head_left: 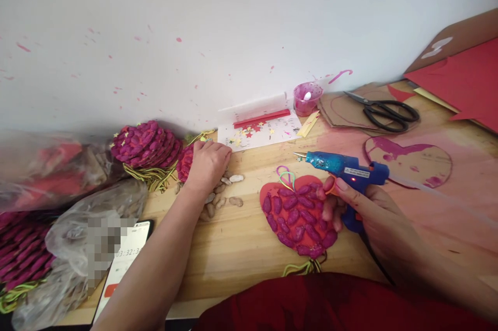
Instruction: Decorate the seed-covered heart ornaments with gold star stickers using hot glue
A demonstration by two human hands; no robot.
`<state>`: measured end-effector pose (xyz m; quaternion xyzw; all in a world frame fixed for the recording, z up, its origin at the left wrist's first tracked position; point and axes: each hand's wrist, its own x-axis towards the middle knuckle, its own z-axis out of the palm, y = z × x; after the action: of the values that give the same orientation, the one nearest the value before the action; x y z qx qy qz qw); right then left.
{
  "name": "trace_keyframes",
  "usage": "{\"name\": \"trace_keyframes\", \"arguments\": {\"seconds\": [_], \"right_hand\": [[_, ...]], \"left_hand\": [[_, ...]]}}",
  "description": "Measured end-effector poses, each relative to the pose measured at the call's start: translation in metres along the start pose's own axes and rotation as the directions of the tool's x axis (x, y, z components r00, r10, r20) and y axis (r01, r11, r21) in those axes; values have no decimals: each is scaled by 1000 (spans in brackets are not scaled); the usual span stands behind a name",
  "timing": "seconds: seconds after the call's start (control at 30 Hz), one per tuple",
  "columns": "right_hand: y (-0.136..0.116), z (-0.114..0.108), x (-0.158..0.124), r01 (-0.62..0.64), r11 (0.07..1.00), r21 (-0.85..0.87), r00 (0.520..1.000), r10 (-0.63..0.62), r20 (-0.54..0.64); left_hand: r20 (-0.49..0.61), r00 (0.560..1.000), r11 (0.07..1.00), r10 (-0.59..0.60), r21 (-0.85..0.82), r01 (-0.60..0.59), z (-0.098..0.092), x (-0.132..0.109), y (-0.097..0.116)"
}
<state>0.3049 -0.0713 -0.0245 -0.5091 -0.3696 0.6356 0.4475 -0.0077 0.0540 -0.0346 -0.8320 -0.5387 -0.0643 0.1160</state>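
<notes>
My right hand [361, 204] is wrapped round the handle of a blue hot glue gun [346, 167], its metal nozzle pointing left and a small red light lit on its side. Below the nozzle lies a red heart [268, 193] covered with magenta-painted peanuts [299, 217], with a looped cord at the top and a tassel at the bottom. My left hand [208, 165] reaches over a second magenta peanut piece [184, 162], beside a scatter of plain peanuts [221, 201]. The left fingertips are turned away, so whether they grip anything is hidden.
Stacked peanut hearts [146, 147] and plastic bags [97, 232] crowd the left, with a phone [128, 253] running a timer. Behind are paper with star cut-outs [254, 131] and a paint cup [307, 97]. Scissors [389, 113], a cardboard heart [420, 162] and red sheets [467, 82] lie right.
</notes>
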Motion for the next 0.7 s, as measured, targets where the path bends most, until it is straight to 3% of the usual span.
{"name": "trace_keyframes", "arguments": {"seconds": [0.27,0.4,0.47,0.53,0.6,0.7], "right_hand": [[2,-1,1,14,1000,-5,1000,-14,-21],[-1,0,2,8,1000,6,1000,-7,-25],[-3,2,3,7,1000,4,1000,-7,-24],[-3,3,4,18,1000,1,1000,-18,-22],[-4,2,3,36,999,-8,999,-36,-22],[-7,-1,-3,64,989,-132,998,-66,-9]], "left_hand": [[10,996,990,-93,-110,93,1,1,-1],[-36,971,920,-236,-330,211,-6,1,1],[14,924,766,-382,-554,325,-13,-2,6],[164,867,490,-470,-769,411,-22,-8,14],[332,830,210,-448,-864,458,-31,-16,25],[492,793,-35,-360,-856,515,-40,-32,43]]}}
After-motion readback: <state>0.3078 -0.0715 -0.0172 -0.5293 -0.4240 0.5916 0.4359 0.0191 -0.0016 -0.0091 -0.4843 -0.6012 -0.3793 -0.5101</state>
